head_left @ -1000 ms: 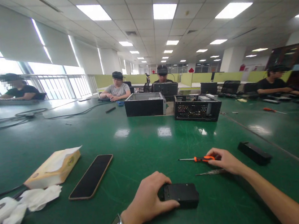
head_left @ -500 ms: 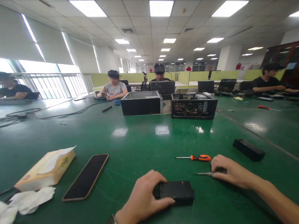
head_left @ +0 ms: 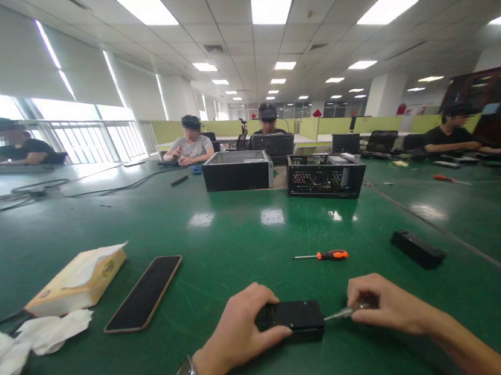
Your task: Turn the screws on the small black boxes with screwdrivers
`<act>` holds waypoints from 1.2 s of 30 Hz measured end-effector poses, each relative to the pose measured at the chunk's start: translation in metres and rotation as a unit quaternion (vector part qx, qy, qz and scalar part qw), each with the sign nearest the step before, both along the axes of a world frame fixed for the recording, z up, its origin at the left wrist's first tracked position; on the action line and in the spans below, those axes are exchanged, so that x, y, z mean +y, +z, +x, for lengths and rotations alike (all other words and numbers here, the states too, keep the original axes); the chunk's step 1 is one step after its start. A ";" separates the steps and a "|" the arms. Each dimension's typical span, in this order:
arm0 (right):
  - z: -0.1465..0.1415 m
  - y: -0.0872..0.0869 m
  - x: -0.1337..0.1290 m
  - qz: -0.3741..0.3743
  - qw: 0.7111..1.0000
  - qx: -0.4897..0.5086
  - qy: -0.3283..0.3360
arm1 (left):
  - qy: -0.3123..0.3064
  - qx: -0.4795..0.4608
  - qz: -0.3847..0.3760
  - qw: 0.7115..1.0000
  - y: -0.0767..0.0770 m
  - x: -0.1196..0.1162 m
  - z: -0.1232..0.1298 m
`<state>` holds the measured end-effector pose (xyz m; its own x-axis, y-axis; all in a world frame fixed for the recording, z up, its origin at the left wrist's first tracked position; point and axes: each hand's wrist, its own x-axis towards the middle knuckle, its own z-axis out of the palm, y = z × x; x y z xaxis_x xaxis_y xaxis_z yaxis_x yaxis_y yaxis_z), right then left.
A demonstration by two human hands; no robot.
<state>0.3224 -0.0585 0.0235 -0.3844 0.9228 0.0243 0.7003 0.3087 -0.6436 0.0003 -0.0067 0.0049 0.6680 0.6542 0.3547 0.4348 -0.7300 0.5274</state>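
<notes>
Lying flat on the green desk (head_left: 220,234) just in front of the person, the small black box (head_left: 294,317) has its long axis running left to right, and that is the relation everything here hangs on. The left hand (head_left: 245,331) is clamped over the box's left end, fingers curled across the top and thumb along the near side, pinning it down. The right hand (head_left: 384,308) sits just beside the box's right end, fingers pinched together on a slim silver tool (head_left: 341,313) (a small screwdriver or pick, I cannot tell which). The tool lies nearly level and in line with the box's long axis, its tip pointing left and touching, or all but touching, the right end face.

An orange-handled screwdriver (head_left: 325,255) rests alone on the desk beyond the box, shaft pointing left. A second black box (head_left: 417,248) lies well apart to the right, and a phone (head_left: 145,293) face-up to the left.
</notes>
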 end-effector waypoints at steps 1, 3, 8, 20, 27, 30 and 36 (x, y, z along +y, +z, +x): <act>-0.003 0.001 -0.001 0.016 1.000 -0.017 -0.003 | -0.002 -0.002 -0.005 1.000 0.000 0.000 0.000; -0.007 0.003 -0.003 0.044 0.998 -0.048 -0.005 | -0.002 -0.007 -0.020 1.000 -0.001 -0.001 0.000; -0.019 -0.001 -0.007 0.067 0.996 -0.064 -0.002 | 0.034 0.011 -0.060 0.998 -0.002 -0.003 0.002; 0.003 -0.022 0.010 0.019 0.998 -0.054 -0.032 | 0.034 -0.007 -0.070 0.997 -0.002 -0.002 -0.001; 0.002 -0.023 0.015 0.097 0.985 -0.063 -0.125 | 0.023 -0.017 -0.078 0.997 0.000 -0.003 0.000; -0.029 -0.017 0.005 0.126 0.988 0.004 -0.091 | 0.014 -0.035 -0.081 0.996 -0.001 -0.003 0.003; -0.081 -0.017 -0.003 0.088 0.996 -0.022 -0.009 | 0.026 -0.039 -0.086 0.995 -0.001 -0.004 0.006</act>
<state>0.2417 -0.0611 0.0062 -0.3717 0.9129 0.1687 0.7337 0.4002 -0.5492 0.0066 -0.0112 0.0041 0.6063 0.7429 0.2837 0.4224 -0.6032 0.6766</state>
